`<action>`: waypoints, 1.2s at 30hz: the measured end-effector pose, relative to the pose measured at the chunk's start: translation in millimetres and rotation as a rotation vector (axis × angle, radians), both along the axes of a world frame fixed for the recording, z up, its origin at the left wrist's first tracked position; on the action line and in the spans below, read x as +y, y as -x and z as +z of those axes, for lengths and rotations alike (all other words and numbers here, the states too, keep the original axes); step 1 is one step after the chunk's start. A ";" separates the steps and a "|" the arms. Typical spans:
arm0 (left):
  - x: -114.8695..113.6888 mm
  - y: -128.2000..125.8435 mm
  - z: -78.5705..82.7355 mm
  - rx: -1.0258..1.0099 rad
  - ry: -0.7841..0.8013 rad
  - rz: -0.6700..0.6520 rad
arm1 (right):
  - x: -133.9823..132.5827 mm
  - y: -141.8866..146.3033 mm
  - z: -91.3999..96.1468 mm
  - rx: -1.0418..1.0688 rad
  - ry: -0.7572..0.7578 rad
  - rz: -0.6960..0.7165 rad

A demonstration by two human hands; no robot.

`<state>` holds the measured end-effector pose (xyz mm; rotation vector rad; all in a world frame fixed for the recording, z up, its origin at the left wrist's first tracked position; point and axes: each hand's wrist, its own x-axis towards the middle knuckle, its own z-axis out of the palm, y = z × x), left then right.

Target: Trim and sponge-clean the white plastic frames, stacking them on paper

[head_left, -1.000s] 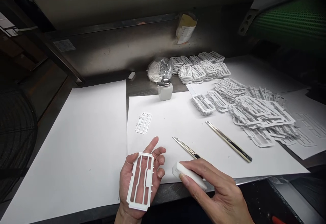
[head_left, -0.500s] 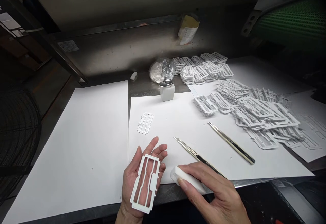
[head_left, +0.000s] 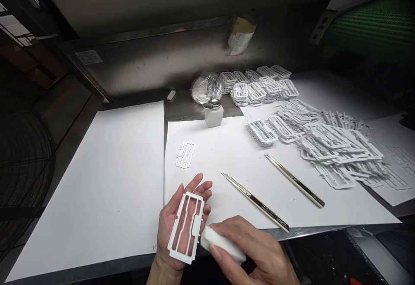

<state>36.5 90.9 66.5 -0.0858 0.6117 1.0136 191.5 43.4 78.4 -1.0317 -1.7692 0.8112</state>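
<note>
My left hand [head_left: 175, 228] lies palm up at the near table edge, fingers loosely spread, with a white plastic frame part [head_left: 186, 226] resting on the palm. My right hand [head_left: 256, 254] is closed around a white sponge block [head_left: 222, 244], whose end touches the right side of the frame. A second, smaller-looking frame part [head_left: 185, 155] lies flat on the white paper sheet [head_left: 227, 159] beyond my left hand.
Two slim metal knives [head_left: 256, 202] [head_left: 295, 180] lie on the paper. A white dispenser bottle [head_left: 213, 113] and a plastic bag [head_left: 205, 88] stand behind. Heaps of frame parts [head_left: 330, 142] [head_left: 256, 87] fill the right side. Another paper sheet [head_left: 103, 177] lies left.
My right hand has brought the sponge block leftward until it touches the frame in my left palm. The frame has tilted slightly.
</note>
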 end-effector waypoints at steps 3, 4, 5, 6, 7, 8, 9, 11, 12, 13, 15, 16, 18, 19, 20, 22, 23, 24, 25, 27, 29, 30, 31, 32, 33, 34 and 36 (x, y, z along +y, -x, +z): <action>0.5 -0.2 0.1 0.014 0.029 -0.004 | -1.1 13.1 -3.7 0.016 -0.071 0.003; 0.7 -0.2 0.3 0.013 0.039 -0.007 | -1.1 17.4 -5.3 0.013 -0.098 0.011; 0.8 -0.1 0.6 0.005 0.045 -0.009 | -1.2 21.1 -7.0 0.002 -0.124 0.023; 1.0 0.1 1.0 -0.008 0.048 -0.010 | -1.4 23.8 -9.0 -0.018 -0.145 0.030; 1.1 0.3 1.5 -0.024 0.053 -0.009 | -1.7 25.4 -11.1 -0.047 -0.157 0.038; 1.0 0.6 1.9 -0.034 0.056 -0.004 | -2.1 25.5 -13.2 -0.077 -0.158 0.048; 0.9 1.0 2.1 -0.039 0.059 0.005 | -2.7 24.2 -15.0 -0.101 -0.151 0.055; 0.1 2.0 1.7 -0.029 0.059 0.024 | -3.6 18.3 -17.1 -0.120 -0.134 0.056; -0.4 2.6 0.9 -0.019 0.054 0.032 | -3.8 14.4 -17.1 -0.111 -0.123 0.047; -1.0 3.3 -0.3 -0.009 0.043 0.035 | -3.8 10.5 -16.5 -0.096 -0.112 0.035; -2.1 4.8 -3.5 0.000 0.011 0.027 | -3.4 3.7 -13.6 -0.068 -0.091 0.009; -2.5 5.5 -5.2 0.003 -0.008 0.023 | -2.9 1.3 -11.8 -0.057 -0.083 0.001; -3.0 6.6 -7.9 0.002 -0.034 0.014 | -2.1 -1.6 -8.8 -0.041 -0.075 -0.003; -3.1 6.9 -8.8 0.000 -0.039 0.010 | -1.7 -2.3 -7.8 -0.032 -0.075 -0.007; -3.2 7.0 -9.3 0.002 -0.042 0.008 | -1.5 -2.7 -7.3 -0.020 -0.076 -0.014; -3.3 7.1 -9.6 0.006 -0.048 0.004 | -1.2 -3.2 -7.1 0.001 -0.071 -0.024; -3.4 7.0 -9.4 0.006 -0.052 0.003 | -1.1 -3.4 -7.2 0.009 -0.070 -0.030; -3.5 6.9 -9.1 0.005 -0.055 0.003 | -1.1 -3.7 -7.4 0.013 -0.071 -0.036; -3.8 6.8 -8.8 0.002 -0.058 0.002 | -1.1 -4.2 -7.6 0.014 -0.074 -0.041; -4.3 6.7 -8.2 -0.009 -0.061 0.000 | -1.2 -5.2 -7.8 0.012 -0.083 -0.054; -4.8 6.7 -7.8 -0.017 -0.068 -0.004 | -1.6 -6.6 -7.9 0.013 -0.085 -0.076; -4.8 6.6 -7.7 -0.020 -0.076 -0.006 | -2.0 -7.5 -7.8 0.013 -0.082 -0.088; -4.8 6.5 -7.5 -0.022 -0.085 -0.009 | -2.4 -8.6 -7.5 0.011 -0.078 -0.096; -4.5 6.2 -7.3 -0.022 -0.097 -0.013 | -2.7 -9.8 -7.0 0.005 -0.075 -0.100; -4.2 5.8 -7.1 -0.020 -0.106 -0.016 | -2.8 -11.1 -6.1 -0.002 -0.071 -0.100; -3.9 5.2 -6.7 -0.017 -0.113 -0.018 | -2.5 -12.3 -4.8 -0.009 -0.065 -0.096; -3.6 3.8 -5.9 -0.006 -0.115 -0.023 | -0.5 -14.0 -0.9 -0.017 -0.051 -0.098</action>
